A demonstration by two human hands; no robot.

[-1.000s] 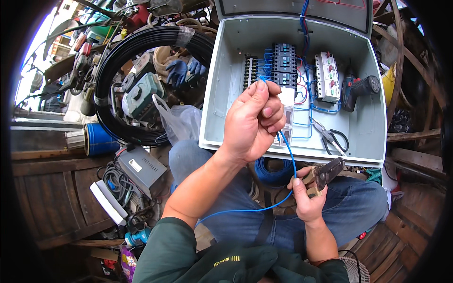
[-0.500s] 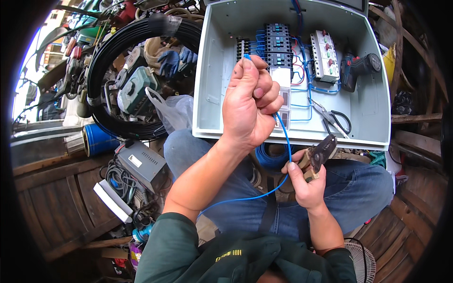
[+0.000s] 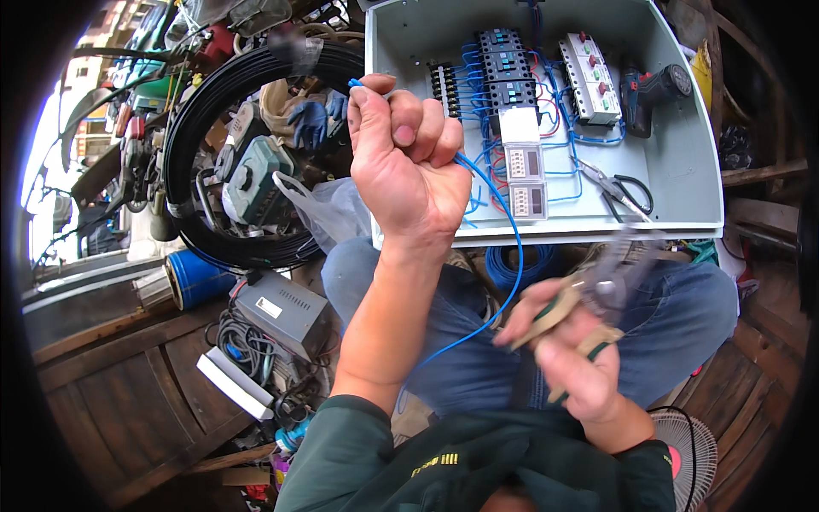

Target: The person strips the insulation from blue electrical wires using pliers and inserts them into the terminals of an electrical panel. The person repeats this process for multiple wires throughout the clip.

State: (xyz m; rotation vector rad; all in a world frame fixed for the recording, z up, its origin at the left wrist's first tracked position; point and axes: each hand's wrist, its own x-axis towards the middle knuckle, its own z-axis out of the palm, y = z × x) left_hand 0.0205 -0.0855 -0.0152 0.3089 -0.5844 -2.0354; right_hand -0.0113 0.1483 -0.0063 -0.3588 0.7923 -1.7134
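Observation:
My left hand point(image 3: 408, 166) is closed on a thin blue wire point(image 3: 518, 247), raised in front of the left side of a grey electrical box point(image 3: 546, 232). The wire's short end pokes out above the thumb. Its long part leaves the hand on the right and curves down across my lap. Lower right, my right hand point(image 3: 573, 350) grips wire strippers point(image 3: 610, 286) with tan handles spread apart; their jaws are smeared by motion. Inside the box are contactors point(image 3: 509, 66), a terminal block point(image 3: 444, 90), a white row of breakers point(image 3: 590, 78) and two small timer-like modules point(image 3: 525, 181).
Black-handled pliers point(image 3: 627, 194) and a cordless drill point(image 3: 653, 96) lie in the box. Under its front edge is a blue wire coil point(image 3: 516, 266). To the left are a black cable coil point(image 3: 189, 213), a plastic bag point(image 3: 328, 209) and a grey power unit point(image 3: 286, 311). A fan point(image 3: 687, 452) stands lower right.
My left hand has moved left with the wire. My right hand has turned and come nearer to me, away from the wire, and the strippers' handles have spread. The view has shifted slightly.

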